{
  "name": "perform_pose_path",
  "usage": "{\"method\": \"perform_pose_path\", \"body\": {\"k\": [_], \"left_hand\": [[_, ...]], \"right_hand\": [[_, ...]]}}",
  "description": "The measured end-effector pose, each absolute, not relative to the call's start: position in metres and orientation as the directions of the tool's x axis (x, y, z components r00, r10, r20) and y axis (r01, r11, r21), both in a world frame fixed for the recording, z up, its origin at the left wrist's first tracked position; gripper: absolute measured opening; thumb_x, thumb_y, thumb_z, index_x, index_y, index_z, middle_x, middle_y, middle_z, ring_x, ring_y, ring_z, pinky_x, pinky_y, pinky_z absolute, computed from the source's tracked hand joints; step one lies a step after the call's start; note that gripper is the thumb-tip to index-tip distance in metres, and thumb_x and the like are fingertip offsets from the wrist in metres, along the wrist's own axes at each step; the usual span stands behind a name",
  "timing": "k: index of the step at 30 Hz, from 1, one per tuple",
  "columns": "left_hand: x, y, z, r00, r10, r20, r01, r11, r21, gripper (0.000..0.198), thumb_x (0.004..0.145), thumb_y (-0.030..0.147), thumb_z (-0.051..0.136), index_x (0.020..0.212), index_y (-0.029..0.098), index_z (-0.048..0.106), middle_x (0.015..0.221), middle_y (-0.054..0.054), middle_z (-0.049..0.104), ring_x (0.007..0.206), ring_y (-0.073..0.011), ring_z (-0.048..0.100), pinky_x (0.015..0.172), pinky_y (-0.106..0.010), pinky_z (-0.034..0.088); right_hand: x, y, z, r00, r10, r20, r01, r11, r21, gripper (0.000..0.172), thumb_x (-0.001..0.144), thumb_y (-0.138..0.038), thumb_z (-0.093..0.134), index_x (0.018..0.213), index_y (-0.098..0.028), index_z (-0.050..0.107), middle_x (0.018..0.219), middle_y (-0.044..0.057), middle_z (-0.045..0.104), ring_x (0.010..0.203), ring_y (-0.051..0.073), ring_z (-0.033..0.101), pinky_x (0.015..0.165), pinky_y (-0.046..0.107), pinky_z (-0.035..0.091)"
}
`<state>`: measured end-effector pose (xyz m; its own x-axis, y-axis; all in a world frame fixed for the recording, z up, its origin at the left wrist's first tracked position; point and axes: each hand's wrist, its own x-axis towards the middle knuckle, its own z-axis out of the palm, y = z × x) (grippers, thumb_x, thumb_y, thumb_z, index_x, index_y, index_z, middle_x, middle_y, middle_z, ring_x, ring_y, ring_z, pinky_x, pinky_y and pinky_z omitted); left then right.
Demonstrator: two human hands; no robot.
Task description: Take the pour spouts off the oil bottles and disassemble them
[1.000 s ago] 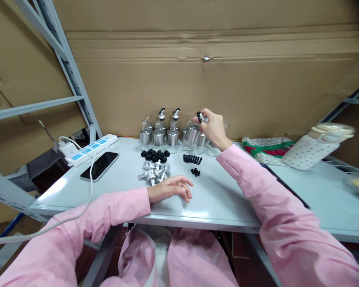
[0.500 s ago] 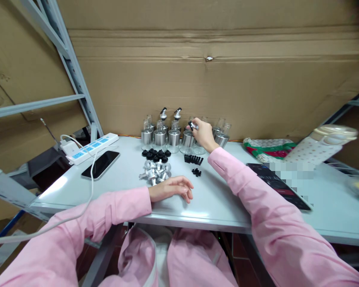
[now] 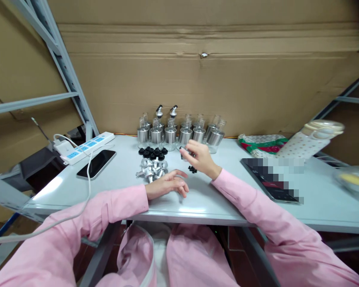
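My left hand [image 3: 169, 184] rests low over the table edge beside a pile of silver metal pourer parts [image 3: 152, 169], its fingers apart and nothing in them. My right hand [image 3: 201, 159] is closed over the table in front of the bottles, pinching a small silver pour spout with a black lever [image 3: 185, 150], mostly covered by the fingers. Small black pieces [image 3: 192, 169] lie just below that hand. Black rubber stoppers [image 3: 153, 153] are grouped behind the silver parts. Glass and steel bottles [image 3: 170, 135] stand in rows at the back, two with pour spouts [image 3: 174, 111] on top.
A phone [image 3: 97, 163] and a white power strip [image 3: 88, 148] with a cable lie on the left. To the right are a tablet [image 3: 269, 181], a patterned cloth [image 3: 260, 144] and a tilted dotted cup [image 3: 305, 139]. Cardboard [image 3: 137, 71] walls the back.
My right hand has come down and toward me from the bottles, over the row of small black levers. My left hand stays almost in place, its fingers slightly shifted. The view has moved slightly.
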<state>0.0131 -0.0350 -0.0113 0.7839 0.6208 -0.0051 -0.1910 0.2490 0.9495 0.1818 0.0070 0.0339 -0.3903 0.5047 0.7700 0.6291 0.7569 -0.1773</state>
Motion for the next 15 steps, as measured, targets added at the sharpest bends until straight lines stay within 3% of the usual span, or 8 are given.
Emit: {"method": "perform_pose_path", "body": {"k": [3, 8, 15], "left_hand": [[0.015, -0.035, -0.012, 0.764, 0.646, 0.002, -0.206, 0.240, 0.949, 0.046, 0.065, 0.037, 0.072, 0.098, 0.016, 0.048, 0.078, -0.002, 0.062, 0.065, -0.0142, 0.061, 0.072, -0.033, 0.043], [0.013, -0.032, -0.015, 0.751, 0.661, 0.006, -0.160, 0.173, 0.972, 0.024, 0.063, 0.029, 0.068, 0.069, 0.011, 0.053, 0.063, -0.002, 0.058, 0.059, -0.0126, 0.057, 0.063, -0.029, 0.041], [0.007, -0.033, -0.010, 0.838, 0.545, 0.013, -0.200, 0.286, 0.937, 0.020, 0.054, 0.021, 0.066, 0.056, 0.014, 0.047, 0.052, 0.000, 0.053, 0.054, -0.0110, 0.050, 0.057, -0.027, 0.039]], "right_hand": [[0.170, -0.011, 0.024, -0.554, 0.495, 0.670, 0.503, 0.840, -0.204, 0.032, 0.085, -0.031, 0.043, 0.056, -0.018, 0.042, 0.048, -0.005, 0.036, 0.044, 0.007, 0.032, 0.046, 0.020, 0.025], [0.165, -0.021, 0.014, -0.589, 0.487, 0.645, 0.448, 0.861, -0.241, 0.030, 0.083, -0.035, 0.044, 0.059, -0.019, 0.039, 0.044, -0.008, 0.036, 0.040, 0.005, 0.032, 0.044, 0.018, 0.024], [0.174, -0.015, 0.016, -0.666, 0.298, 0.684, 0.420, 0.907, 0.014, 0.046, 0.080, -0.061, 0.041, 0.079, -0.016, 0.053, 0.057, 0.000, 0.054, 0.049, 0.010, 0.046, 0.051, 0.022, 0.033]]}}
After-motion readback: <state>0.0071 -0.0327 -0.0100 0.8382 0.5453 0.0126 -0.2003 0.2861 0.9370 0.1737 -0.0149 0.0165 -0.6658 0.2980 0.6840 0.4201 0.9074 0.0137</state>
